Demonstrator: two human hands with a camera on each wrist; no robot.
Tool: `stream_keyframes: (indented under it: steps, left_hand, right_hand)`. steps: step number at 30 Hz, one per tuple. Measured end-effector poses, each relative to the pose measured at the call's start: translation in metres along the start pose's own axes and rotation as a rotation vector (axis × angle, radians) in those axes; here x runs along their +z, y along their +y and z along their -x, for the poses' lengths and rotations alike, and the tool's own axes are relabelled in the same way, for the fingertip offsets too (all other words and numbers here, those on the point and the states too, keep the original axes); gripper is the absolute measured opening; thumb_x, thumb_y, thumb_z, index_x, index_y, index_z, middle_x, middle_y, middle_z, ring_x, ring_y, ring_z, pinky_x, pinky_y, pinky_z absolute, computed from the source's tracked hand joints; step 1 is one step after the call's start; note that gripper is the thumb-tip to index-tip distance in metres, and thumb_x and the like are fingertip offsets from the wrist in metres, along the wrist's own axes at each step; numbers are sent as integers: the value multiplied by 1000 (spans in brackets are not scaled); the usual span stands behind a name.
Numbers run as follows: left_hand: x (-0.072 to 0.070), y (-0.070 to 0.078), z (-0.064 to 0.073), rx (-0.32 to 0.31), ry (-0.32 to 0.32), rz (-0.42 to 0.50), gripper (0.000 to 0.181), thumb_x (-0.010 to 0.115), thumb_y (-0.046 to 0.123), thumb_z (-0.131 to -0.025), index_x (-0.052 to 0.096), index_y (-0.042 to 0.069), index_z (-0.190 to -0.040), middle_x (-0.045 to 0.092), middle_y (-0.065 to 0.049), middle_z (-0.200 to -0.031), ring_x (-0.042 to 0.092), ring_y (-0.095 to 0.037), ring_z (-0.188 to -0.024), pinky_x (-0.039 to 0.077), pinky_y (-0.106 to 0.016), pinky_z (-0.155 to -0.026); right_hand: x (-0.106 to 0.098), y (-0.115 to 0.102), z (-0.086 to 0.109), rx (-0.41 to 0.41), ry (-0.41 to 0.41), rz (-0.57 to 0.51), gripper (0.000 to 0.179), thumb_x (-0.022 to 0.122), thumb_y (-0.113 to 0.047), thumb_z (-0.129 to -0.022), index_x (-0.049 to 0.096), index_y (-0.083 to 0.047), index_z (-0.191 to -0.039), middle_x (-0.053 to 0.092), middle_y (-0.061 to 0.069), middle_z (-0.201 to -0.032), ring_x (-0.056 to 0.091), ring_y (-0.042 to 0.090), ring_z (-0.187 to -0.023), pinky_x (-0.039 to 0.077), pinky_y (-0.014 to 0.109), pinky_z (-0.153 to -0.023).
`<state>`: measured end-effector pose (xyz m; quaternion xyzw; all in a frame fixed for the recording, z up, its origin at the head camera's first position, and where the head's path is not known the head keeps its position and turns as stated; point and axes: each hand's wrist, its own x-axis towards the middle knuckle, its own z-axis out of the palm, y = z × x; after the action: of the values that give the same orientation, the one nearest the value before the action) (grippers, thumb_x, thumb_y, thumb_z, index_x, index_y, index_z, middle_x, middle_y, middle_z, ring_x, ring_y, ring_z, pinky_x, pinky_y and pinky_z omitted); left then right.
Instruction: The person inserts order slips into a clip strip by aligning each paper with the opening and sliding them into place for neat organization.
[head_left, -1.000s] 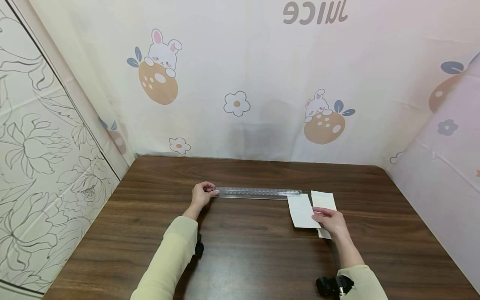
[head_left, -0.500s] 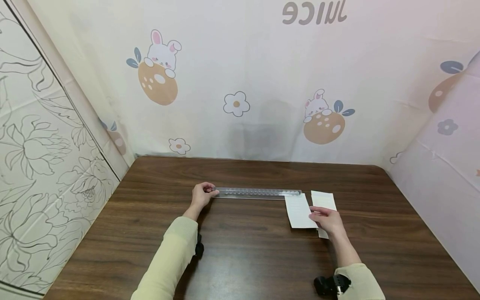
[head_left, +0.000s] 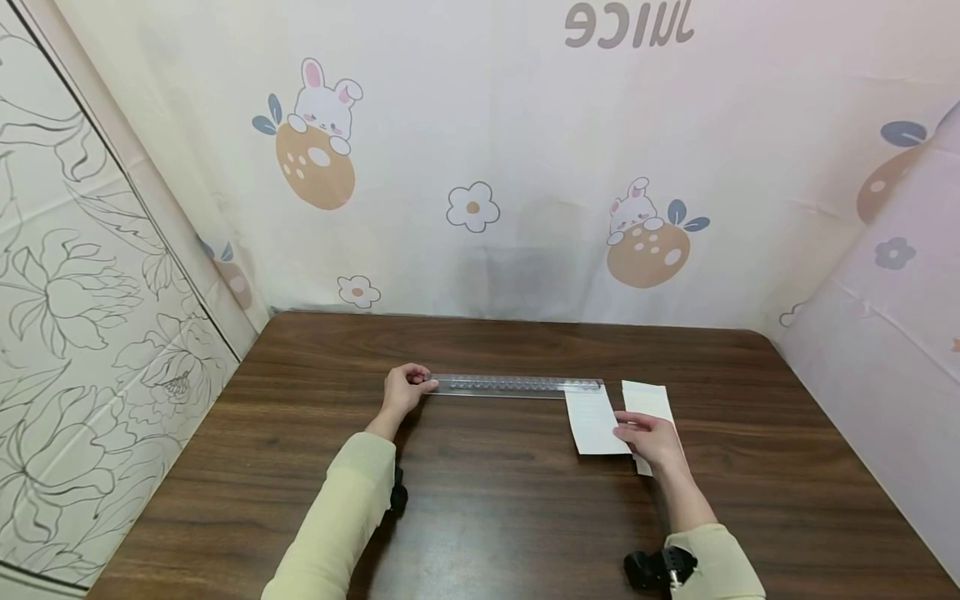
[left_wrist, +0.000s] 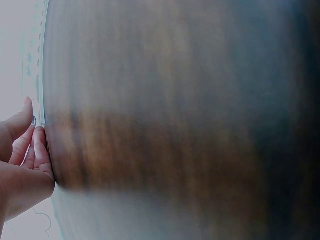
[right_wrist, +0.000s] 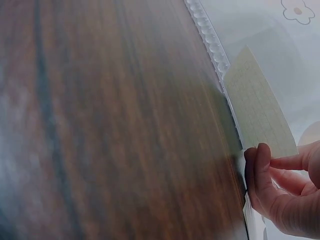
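A long clear plastic strip (head_left: 502, 385) with a row of small round bumps lies across the back half of the table. My left hand (head_left: 405, 392) pinches its left end between thumb and fingers. Near the strip's right end, my right hand (head_left: 652, 439) pinches the right edge of a small white lined paper sheet (head_left: 592, 423). The sheet's top edge meets the strip; whether it is inside or under it I cannot tell. The right wrist view shows this sheet (right_wrist: 257, 107) standing tilted beside the bumpy strip (right_wrist: 209, 37). A second paper (head_left: 645, 398) lies partly hidden behind my right hand.
Brown wood-grain table (head_left: 480, 500) beneath both hands. A printed curtain (head_left: 480, 150) hangs right behind its back edge, with a floral panel (head_left: 82, 333) on the left. Black cameras sit on both wrists.
My right hand has moved slightly left, sliding the paper sheet left along the strip and widening the gap to the second paper. The left hand and the strip stay put.
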<state>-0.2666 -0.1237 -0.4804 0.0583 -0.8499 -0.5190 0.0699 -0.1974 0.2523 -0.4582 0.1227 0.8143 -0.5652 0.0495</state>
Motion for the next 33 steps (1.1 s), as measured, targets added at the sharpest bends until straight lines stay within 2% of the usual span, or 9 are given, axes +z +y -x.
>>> stream_keyframes:
  steps: [13, 26, 33]
  left_hand:
    - [1, 0, 0, 2, 8, 8, 17, 72, 8, -73, 63, -1, -84, 57, -9, -77, 52, -20, -74, 43, -31, -67]
    - [1, 1, 0, 9, 7, 6, 17, 72, 7, -73, 63, -2, -84, 57, -10, -77, 51, -20, -74, 42, -31, -67]
    - [1, 1, -1, 2, 8, 5, 17, 72, 8, -73, 63, -2, -84, 57, -9, -77, 52, -20, -74, 42, -31, -67]
  right_hand:
    - [6, -4, 1, 15, 0, -46, 41, 61, 0, -80, 47, 17, -115, 59, -3, -71, 50, 3, -62, 42, 18, -54]
    - [10, -3, 0, -13, -3, -40, 40, 60, 1, -80, 47, 18, -114, 63, 2, -79, 52, 1, -64, 43, 19, -56]
    - [13, -2, 0, -5, 1, -45, 40, 60, 1, -80, 48, 17, -114, 63, 2, -78, 53, 2, -64, 43, 18, -55]
